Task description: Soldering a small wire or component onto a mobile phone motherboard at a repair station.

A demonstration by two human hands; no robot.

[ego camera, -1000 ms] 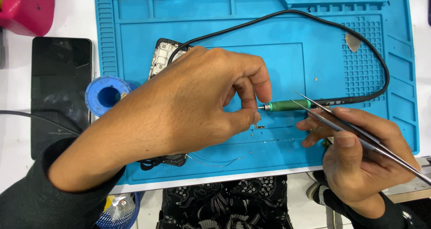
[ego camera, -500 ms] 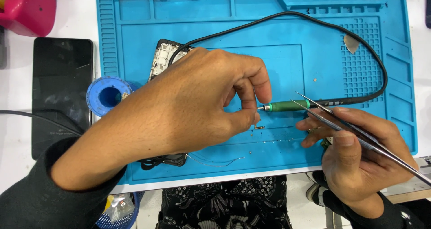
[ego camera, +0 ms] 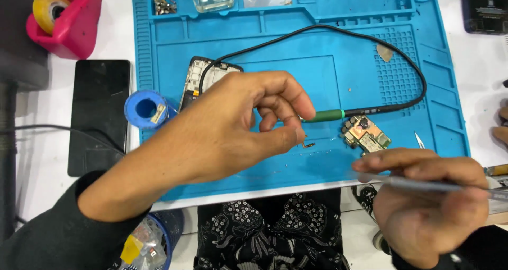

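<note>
Fingers of my left hand (ego camera: 238,127) pinch a tiny part over the blue mat (ego camera: 328,74), beside the green-tipped soldering iron (ego camera: 325,116). My right hand (ego camera: 428,196) closes on tweezers (ego camera: 418,184) near the small circuit board (ego camera: 365,135). I see screws (ego camera: 165,3) in the mat's top tray compartment.

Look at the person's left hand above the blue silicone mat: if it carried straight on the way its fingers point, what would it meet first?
Probably the small green circuit board to the right of the left hand, on the blue silicone mat; height above the mat is unclear.
</note>
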